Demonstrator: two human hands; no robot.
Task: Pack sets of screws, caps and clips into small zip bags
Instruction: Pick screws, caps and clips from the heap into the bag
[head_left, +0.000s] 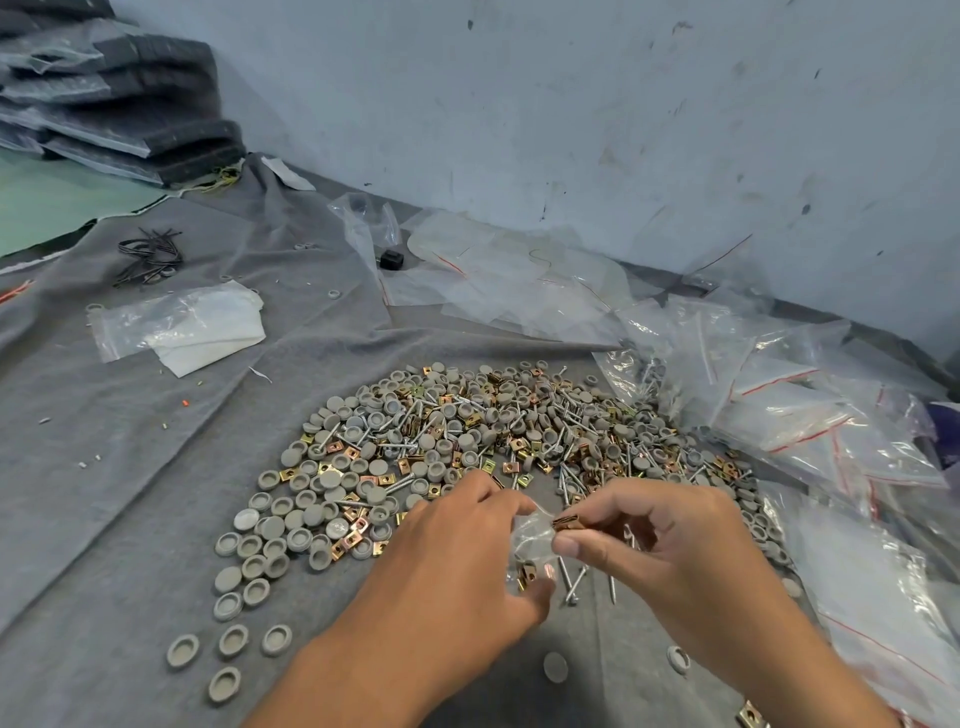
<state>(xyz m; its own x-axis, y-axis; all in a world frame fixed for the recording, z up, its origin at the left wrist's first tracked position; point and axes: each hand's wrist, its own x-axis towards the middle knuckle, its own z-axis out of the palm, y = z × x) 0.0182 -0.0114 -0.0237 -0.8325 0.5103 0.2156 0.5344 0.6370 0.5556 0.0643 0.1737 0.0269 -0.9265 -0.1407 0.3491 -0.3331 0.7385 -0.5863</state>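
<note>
A wide heap of grey round caps, brass-coloured clips and silver screws (467, 441) covers the grey cloth in front of me. My left hand (457, 561) holds a small clear zip bag (530, 540) open by its mouth; a clip shows inside the bag near its bottom. My right hand (660, 540) pinches a few brass clips (569, 521) between thumb and fingers right at the bag's mouth. Three screws (576, 582) lie on the cloth just below the bag.
Filled and empty zip bags (795, 410) with red seal lines pile up at the right. More clear bags (498, 270) lie by the wall, another (176, 325) at the left beside black ties (150, 254). Dark stacked bundles (119, 98) sit far left.
</note>
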